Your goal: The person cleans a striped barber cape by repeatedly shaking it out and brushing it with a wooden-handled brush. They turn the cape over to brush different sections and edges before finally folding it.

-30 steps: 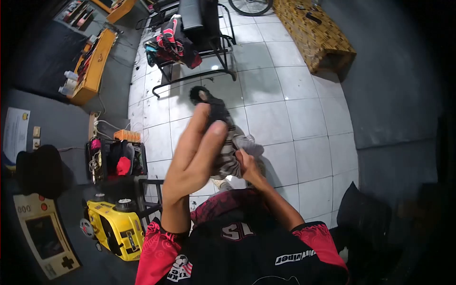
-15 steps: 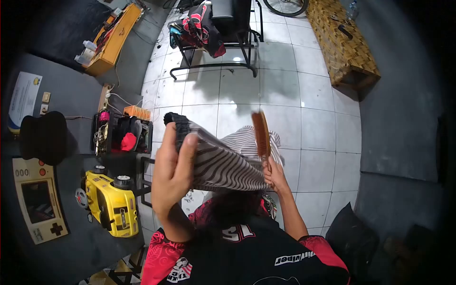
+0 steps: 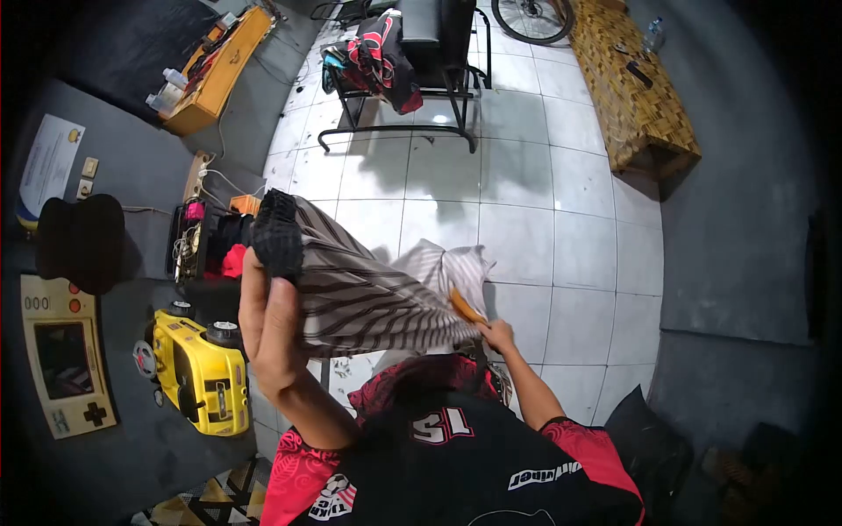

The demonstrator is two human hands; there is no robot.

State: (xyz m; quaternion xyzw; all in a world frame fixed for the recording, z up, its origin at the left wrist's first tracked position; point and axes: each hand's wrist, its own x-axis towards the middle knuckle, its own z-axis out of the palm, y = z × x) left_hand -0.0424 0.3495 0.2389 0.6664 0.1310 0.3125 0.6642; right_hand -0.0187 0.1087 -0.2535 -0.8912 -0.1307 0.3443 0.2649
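My left hand [image 3: 275, 337] is closed on the black gathered neckband [image 3: 278, 232] of a striped cape [image 3: 364, 285], holding it up at the left. The pale and dark striped cloth stretches to the right, and its far part [image 3: 456, 263] hangs lower above the floor. My right hand [image 3: 498, 336] grips the handle of a wooden brush [image 3: 467, 305]. The brush lies against the cape's right side; its bristles are hidden from view.
A black chair [image 3: 421, 31] with a bundled red-and-black cloth [image 3: 377, 66] stands ahead on the tiled floor [image 3: 517, 237], with dark hair scraps around. A woven bench [image 3: 645, 114] is at right. A yellow toy car [image 3: 202, 373] and a filled crate [image 3: 189, 241] are at left.
My left hand has moved left with the neckband, drawing the cape out. My right hand has lowered the brush from upright above the cloth to lying against it.
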